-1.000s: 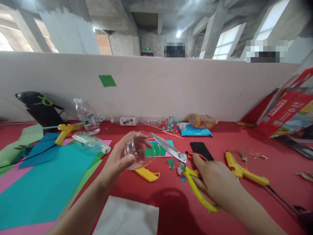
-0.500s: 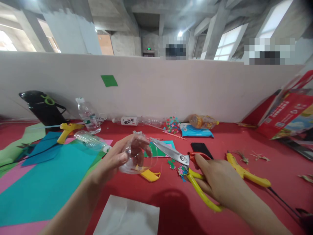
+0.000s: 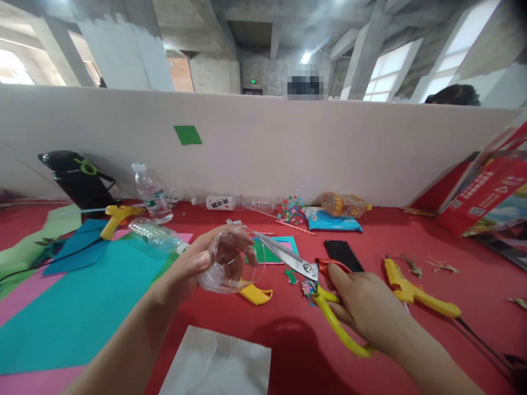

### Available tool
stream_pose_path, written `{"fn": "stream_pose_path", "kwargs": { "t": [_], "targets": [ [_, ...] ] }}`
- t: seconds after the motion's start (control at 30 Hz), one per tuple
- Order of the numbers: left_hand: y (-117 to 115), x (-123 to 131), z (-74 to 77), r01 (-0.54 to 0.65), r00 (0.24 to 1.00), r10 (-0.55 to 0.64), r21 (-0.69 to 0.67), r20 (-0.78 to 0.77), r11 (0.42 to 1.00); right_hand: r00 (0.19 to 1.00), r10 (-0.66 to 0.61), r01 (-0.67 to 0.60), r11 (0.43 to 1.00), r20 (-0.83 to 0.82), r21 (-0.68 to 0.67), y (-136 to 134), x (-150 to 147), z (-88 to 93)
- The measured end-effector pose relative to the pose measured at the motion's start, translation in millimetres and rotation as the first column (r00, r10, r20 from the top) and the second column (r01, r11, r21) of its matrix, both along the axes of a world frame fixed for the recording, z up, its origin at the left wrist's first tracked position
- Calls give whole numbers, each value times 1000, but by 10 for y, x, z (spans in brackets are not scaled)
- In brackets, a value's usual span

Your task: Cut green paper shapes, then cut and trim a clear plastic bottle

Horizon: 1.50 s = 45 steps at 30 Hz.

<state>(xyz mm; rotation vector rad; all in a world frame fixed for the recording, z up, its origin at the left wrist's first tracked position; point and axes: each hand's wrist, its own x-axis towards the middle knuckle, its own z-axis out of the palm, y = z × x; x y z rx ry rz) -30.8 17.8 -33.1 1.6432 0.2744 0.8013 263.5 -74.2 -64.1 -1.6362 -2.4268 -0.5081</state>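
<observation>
My left hand (image 3: 201,255) is wrapped round a clear plastic bottle piece (image 3: 218,274), whose round cut opening faces right. In my right hand (image 3: 362,299) is a pair of scissors (image 3: 288,255) with red and yellow handles. Their blades point up and left and reach the rim of the bottle piece; I cannot tell whether they are cutting into it. Beneath and just right of the piece lies a yellow toothed cutter (image 3: 257,294). Small colored paper stars (image 3: 307,288) lie below the blades, and green paper (image 3: 267,253) is partly hidden behind them.
Yellow glue guns lie at right (image 3: 420,291) and left (image 3: 117,219). A phone (image 3: 343,255), a blue packet (image 3: 333,220) and bottles (image 3: 220,203) line the back near the white partition (image 3: 263,148). Teal sheets (image 3: 82,312) cover the left; a white sheet (image 3: 218,362) lies in front.
The whole view has shifted slightly. Both hands keep nearly the same pose, with the scissors still at the rim of the bottle piece.
</observation>
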Motion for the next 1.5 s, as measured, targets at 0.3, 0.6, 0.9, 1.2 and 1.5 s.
{"fn": "stream_pose_path", "kwargs": {
  "t": [0.3, 0.6, 0.9, 1.2, 1.5],
  "targets": [
    [-30, 21, -61, 79, 996, -81, -90, -29, 993, 1000, -13, 13, 1000, -14, -21, -31, -30, 79],
    [-4, 38, -40, 77, 996, -80, -110, -28, 991, 1000, 8, -9, 999, -15, -32, 9, -22, 0],
    [-61, 88, -81, 103, 991, -115, -154, -70, 983, 998, 48, -46, 996, -29, 73, -21, -42, 25],
    [-17, 100, -87, 148, 988, -155, -166, -30, 975, 998, 41, -41, 999, -42, 8, 8, -27, -7],
    [-7, 36, 23, -215, 974, 216, 17, -61, 976, 974, -162, 116, 956, -158, -268, -86, -183, 134]
  ]
}}
